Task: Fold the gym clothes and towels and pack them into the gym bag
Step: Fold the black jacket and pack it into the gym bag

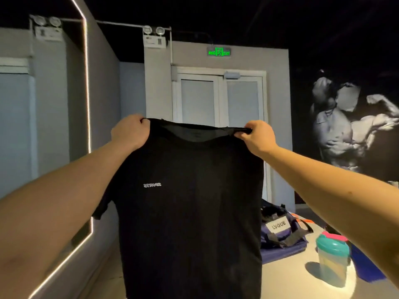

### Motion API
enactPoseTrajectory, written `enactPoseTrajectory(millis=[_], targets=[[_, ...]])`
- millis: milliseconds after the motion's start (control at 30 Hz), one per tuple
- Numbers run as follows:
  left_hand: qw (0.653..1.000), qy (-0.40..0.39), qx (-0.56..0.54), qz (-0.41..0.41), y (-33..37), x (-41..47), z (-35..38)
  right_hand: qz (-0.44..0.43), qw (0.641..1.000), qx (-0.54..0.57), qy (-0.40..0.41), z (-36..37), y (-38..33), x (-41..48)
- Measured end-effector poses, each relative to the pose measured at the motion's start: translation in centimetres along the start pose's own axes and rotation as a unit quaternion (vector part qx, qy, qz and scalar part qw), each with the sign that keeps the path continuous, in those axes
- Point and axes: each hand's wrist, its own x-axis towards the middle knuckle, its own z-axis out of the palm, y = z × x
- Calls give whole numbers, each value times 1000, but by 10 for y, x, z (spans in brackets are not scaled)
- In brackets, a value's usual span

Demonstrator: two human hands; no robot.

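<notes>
Black short-sleeved T-shirt (190, 201) of thin fabric, with a small white logo (152, 185) on its chest, hangs at full length in the air in front of the person, stretched between its two shoulders; its hem runs out of the bottom of the view, so whether it touches anything below cannot be told. The left hand (129, 131) has its fingers curled round one shoulder edge; the right hand (257, 137) pinches the other shoulder edge between thumb and bent fingers; both arms are held out and the collar sags a little between them.

The navy fabric gym bag (282, 231), with black straps and a white label, lies on the pale table (291, 275) behind and to the right of the shirt, which hides part of it; its top looks open, though this is not sure. A translucent shaker bottle with a teal lid (333, 260) stands near the bag but apart from it; a blue thing (364, 264) beside the bottle is half hidden by the right arm and cannot be named.

The step in hand seems to be the opening of the fold: the shirt is held up to hang straight, unfolded and unpacked. The next move probably calls for lowering it flat onto a bare part of the table, shoulders level, well apart from the bottle; then sleeves inward, then halves, then into the bag.
</notes>
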Motion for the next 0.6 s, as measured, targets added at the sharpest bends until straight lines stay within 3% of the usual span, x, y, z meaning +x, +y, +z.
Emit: enactPoseTrajectory(millis=[167,300,600], targets=[[991,95,77,55,17,20,-33,-2,997,3,71,-34,-27,22],[979,135,118,101,14,37,-33,-8,997,0,82,-51,-37,33],[985,33,101,137,-23,43,69,28,995,-87,33,-2,19,53]])
